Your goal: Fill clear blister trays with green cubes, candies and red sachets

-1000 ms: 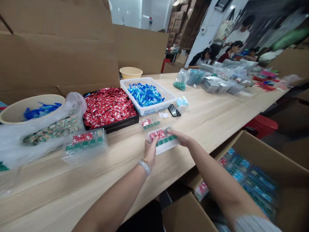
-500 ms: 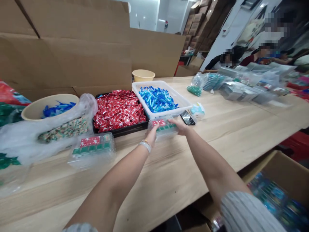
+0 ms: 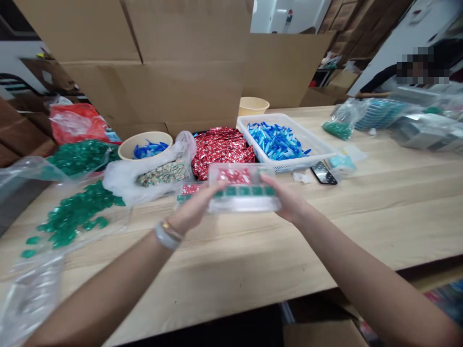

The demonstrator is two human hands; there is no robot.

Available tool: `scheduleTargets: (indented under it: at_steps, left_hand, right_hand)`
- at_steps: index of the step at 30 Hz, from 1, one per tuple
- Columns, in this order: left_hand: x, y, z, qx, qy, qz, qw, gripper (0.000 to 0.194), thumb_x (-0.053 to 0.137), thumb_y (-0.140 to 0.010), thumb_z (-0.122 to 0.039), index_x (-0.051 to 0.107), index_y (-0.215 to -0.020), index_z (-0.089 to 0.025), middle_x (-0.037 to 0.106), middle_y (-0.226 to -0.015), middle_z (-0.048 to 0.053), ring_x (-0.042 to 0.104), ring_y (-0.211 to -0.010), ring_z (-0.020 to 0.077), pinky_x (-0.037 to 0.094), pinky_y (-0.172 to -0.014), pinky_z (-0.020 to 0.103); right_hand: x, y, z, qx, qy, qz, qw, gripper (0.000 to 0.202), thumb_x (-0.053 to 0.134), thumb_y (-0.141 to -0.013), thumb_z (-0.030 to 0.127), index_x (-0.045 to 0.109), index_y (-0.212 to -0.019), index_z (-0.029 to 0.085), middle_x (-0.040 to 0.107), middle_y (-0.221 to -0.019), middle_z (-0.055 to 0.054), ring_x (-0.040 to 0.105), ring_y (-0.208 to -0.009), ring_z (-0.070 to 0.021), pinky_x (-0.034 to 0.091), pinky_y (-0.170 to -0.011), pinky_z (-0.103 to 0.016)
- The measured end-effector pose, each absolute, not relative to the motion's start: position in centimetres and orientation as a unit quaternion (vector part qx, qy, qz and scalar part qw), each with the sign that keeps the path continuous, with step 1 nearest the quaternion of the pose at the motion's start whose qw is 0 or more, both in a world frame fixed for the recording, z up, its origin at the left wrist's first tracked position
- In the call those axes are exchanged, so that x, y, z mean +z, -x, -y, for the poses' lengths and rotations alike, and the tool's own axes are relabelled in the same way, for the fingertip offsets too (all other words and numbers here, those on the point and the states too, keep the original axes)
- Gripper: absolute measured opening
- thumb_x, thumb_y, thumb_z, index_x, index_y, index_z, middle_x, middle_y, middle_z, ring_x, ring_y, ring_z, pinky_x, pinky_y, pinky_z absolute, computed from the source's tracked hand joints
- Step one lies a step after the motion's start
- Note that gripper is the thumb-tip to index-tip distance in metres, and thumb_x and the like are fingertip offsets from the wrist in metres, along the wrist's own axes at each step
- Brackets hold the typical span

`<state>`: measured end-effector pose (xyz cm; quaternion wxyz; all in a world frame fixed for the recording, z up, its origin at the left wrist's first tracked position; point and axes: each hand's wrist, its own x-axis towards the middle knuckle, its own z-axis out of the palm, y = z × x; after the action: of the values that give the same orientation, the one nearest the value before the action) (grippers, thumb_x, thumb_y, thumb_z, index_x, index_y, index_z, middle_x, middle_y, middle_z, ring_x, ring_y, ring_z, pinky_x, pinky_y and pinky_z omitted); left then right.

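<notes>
Between my two hands is a clear plastic tray [image 3: 246,206] with a red packet and a row of green pieces in it, raised above the table and blurred. My left hand [image 3: 197,205] grips its left end, and my right hand [image 3: 284,197] grips its right end. A second clear tray [image 3: 186,189] with a red packet and green pieces lies behind my left hand, partly hidden. Just behind the held tray, red packets [image 3: 224,149] fill a dark tray. A white basket [image 3: 318,149] of blue pieces stands to the right of them.
At the left lie loose green pieces [image 3: 81,207] and a plastic bag of small patterned pieces [image 3: 164,173]. A cream bowl [image 3: 125,149] holds blue pieces. A phone [image 3: 324,173] lies right of the basket. Cardboard panels [image 3: 188,91] stand behind; an open box [image 3: 321,335] sits below the table edge.
My hands have lifted the clear tray off the table and brought it nearer. The view has swung left, bringing the loose green pieces into sight.
</notes>
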<state>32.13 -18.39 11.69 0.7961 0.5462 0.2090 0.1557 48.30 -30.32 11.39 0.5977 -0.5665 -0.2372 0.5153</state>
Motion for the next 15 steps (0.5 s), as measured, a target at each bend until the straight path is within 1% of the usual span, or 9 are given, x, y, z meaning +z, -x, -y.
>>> scheduleTargets:
  at_steps: [1,3,6,9,12,15]
  left_hand:
    - [12.9,-30.5,16.8,0.151,-0.547,-0.209,0.796,0.043,0.059,-0.071,-0.039,0.057,-0.109,-0.019,0.065,-0.101,0.004,0.057,-0.098,0.0232,0.043,-0.085,0.033]
    - [14.1,-28.1,13.8,0.152,-0.547,-0.237,0.788,0.038,0.060,-0.070,-0.038,0.059,-0.103,-0.018,0.067,-0.093,0.004,0.061,-0.088,0.0208,0.047,-0.076,0.029]
    - [13.3,-26.1,10.5,0.116,-0.524,-0.309,0.785,0.033,0.061,-0.068,-0.041,0.062,-0.092,-0.018,0.068,-0.079,0.003,0.062,-0.076,0.0190,0.048,-0.068,0.027]
    - [11.7,-25.3,8.9,0.035,-0.474,-0.324,0.818,0.034,0.061,-0.066,-0.046,0.062,-0.085,-0.017,0.067,-0.076,0.005,0.062,-0.076,0.0218,0.048,-0.070,0.032]
    - [11.1,-25.0,8.0,-0.023,-0.437,-0.321,0.840,0.038,0.059,-0.066,-0.051,0.062,-0.084,-0.018,0.067,-0.082,0.009,0.061,-0.081,0.0267,0.046,-0.074,0.040]
    - [11.0,-25.0,7.2,-0.027,-0.435,-0.332,0.836,0.039,0.061,-0.064,-0.049,0.061,-0.088,-0.018,0.066,-0.085,0.010,0.060,-0.083,0.0286,0.045,-0.076,0.044]
  right_hand:
    - [12.1,-47.1,28.3,0.528,0.553,0.240,0.598,0.036,0.051,-0.074,0.046,0.055,-0.101,0.023,0.063,-0.093,-0.004,0.058,-0.091,-0.0205,0.045,-0.082,-0.037]
    - [12.7,-45.2,24.5,0.562,0.557,0.223,0.570,0.038,0.051,-0.072,0.049,0.056,-0.097,0.021,0.062,-0.088,-0.005,0.058,-0.088,-0.0212,0.044,-0.081,-0.041]
    - [12.0,-43.6,20.4,0.594,0.625,0.154,0.483,0.040,0.053,-0.069,0.054,0.055,-0.087,0.018,0.061,-0.081,-0.006,0.057,-0.083,-0.0224,0.042,-0.079,-0.048]
    - [11.0,-42.6,18.7,0.619,0.642,0.098,0.441,0.041,0.051,-0.068,0.057,0.053,-0.080,0.017,0.059,-0.077,-0.007,0.057,-0.080,-0.0229,0.041,-0.077,-0.051]
    - [10.2,-42.2,18.1,0.628,0.629,0.082,0.451,0.042,0.050,-0.068,0.058,0.053,-0.077,0.018,0.059,-0.076,-0.006,0.057,-0.079,-0.0232,0.040,-0.079,-0.052]
    - [9.6,-42.4,17.8,0.642,0.603,0.073,0.468,0.039,0.052,-0.068,0.056,0.052,-0.073,0.017,0.059,-0.071,-0.006,0.058,-0.077,-0.0225,0.042,-0.079,-0.051]
